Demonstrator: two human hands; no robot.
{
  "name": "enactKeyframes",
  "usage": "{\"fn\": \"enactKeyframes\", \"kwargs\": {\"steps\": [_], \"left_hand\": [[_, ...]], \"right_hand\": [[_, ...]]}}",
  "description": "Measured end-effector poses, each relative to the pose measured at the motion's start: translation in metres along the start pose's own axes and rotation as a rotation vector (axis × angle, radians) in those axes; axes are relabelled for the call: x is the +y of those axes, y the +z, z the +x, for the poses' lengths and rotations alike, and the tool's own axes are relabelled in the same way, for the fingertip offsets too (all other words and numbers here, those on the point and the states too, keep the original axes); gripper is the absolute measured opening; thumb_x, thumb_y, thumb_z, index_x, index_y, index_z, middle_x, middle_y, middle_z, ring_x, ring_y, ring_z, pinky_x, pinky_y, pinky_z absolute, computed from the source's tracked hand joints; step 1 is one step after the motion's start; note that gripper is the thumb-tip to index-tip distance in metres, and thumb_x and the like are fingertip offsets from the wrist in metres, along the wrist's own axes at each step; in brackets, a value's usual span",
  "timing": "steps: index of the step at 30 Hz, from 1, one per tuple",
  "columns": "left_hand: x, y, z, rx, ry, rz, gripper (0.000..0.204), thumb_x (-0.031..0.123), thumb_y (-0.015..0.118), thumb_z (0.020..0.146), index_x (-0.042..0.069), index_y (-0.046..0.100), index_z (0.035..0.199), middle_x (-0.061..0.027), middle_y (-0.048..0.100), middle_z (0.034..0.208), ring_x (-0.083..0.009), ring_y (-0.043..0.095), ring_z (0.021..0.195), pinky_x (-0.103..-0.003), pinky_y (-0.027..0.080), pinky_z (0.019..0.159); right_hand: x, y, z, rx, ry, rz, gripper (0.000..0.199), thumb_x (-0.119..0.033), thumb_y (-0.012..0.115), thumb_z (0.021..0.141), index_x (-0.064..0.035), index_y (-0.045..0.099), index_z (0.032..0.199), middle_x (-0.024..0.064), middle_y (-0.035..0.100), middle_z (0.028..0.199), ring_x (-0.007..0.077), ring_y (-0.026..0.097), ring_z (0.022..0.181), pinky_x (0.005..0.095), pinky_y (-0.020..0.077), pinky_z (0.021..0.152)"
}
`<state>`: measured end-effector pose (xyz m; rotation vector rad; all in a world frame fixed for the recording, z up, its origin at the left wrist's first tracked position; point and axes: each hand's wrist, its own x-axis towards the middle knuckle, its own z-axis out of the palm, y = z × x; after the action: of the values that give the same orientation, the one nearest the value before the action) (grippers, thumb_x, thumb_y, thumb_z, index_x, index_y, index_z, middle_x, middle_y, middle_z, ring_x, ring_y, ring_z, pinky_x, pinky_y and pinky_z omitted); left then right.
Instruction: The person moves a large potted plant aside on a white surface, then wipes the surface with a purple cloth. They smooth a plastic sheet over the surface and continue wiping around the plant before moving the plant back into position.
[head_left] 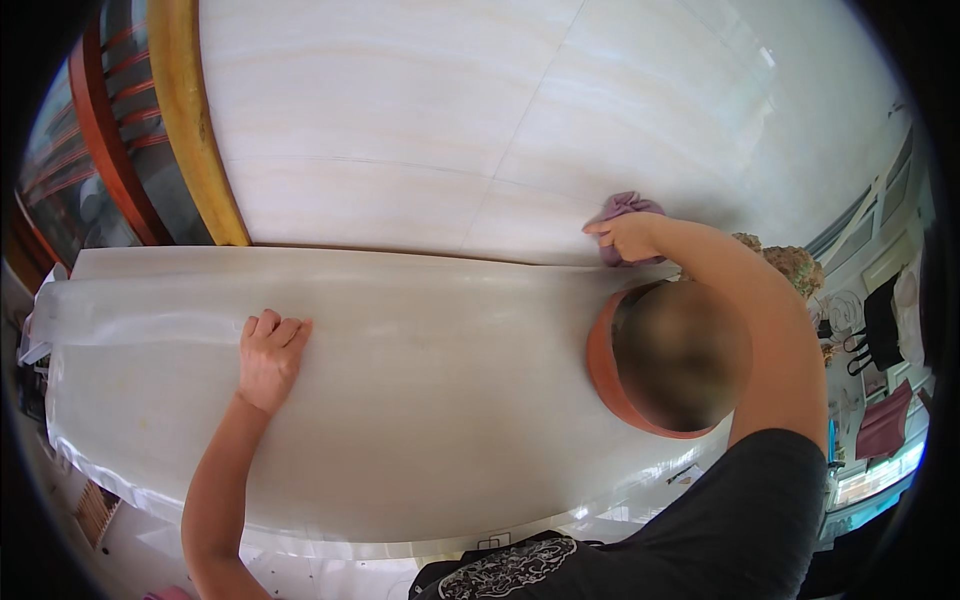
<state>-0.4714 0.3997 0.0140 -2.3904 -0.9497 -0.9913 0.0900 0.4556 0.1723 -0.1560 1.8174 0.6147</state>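
My right hand (632, 238) reaches forward and presses a bunched purple cloth (628, 203) to the pale tiled wall (400, 110), just above the far edge of the table. Its index finger points left along the tile. On the table, which has a clear, glossy cover (440, 420), my left hand (272, 355) rests with its fingers curled in; nothing shows in it. Under my right forearm stands a round orange-red pot (605, 375). A blur hides what is inside the pot.
A yellow wooden post (185, 120) and a red wooden frame (110, 130) stand at the left beside the wall. Behind my right arm sits a rough brown, rock-like object (795, 270). A dark bag (880, 325) and a dark red cloth (885, 420) hang at the far right.
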Motion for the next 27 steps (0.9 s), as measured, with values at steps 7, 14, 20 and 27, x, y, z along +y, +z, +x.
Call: {"fn": "enactKeyframes", "kwargs": {"steps": [7,14,20,27], "left_hand": [[-0.006,0.004,0.014,-0.141,0.093,0.129,0.015,0.001,0.064,0.071,0.002,0.066,0.086,-0.0026,0.059,0.079,-0.0206,0.052,0.074,-0.033,0.039,0.062],[-0.030,0.007,0.083,0.030,-0.138,0.150,0.041,-0.006,0.058,0.077,0.005,0.062,0.116,-0.0117,0.061,0.111,-0.0296,0.058,0.094,-0.039,0.048,0.079],[0.025,-0.026,0.072,-0.087,-0.291,0.026,0.063,0.006,0.070,0.080,0.008,0.045,0.139,-0.0196,0.047,0.135,-0.0352,0.049,0.119,-0.044,0.042,0.096],[0.066,-0.111,-0.024,-0.334,-0.517,-0.154,0.051,0.013,0.067,0.086,0.006,0.051,0.133,-0.0209,0.050,0.133,-0.0363,0.050,0.119,-0.047,0.035,0.101]], "right_hand": [[0.020,-0.094,-0.103,-0.296,0.486,-0.014,0.024,-0.048,0.067,0.066,-0.0244,0.070,0.066,-0.0111,0.065,0.074,0.0130,0.052,0.095,0.0355,0.0310,0.096],[-0.011,-0.225,-0.085,0.619,1.374,0.355,0.019,-0.006,0.064,0.072,-0.0132,0.070,0.088,0.0006,0.065,0.095,0.0228,0.054,0.100,0.0382,0.0422,0.077],[-0.065,-0.271,0.044,0.942,1.869,0.807,0.040,-0.003,0.063,0.073,-0.0062,0.063,0.113,0.0114,0.050,0.121,0.0335,0.048,0.111,0.0472,0.0455,0.083],[-0.092,-0.173,0.217,0.542,2.329,1.347,0.062,-0.035,0.066,0.079,-0.0007,0.052,0.129,0.0194,0.032,0.149,0.0424,0.039,0.125,0.0555,0.0329,0.101]]}}
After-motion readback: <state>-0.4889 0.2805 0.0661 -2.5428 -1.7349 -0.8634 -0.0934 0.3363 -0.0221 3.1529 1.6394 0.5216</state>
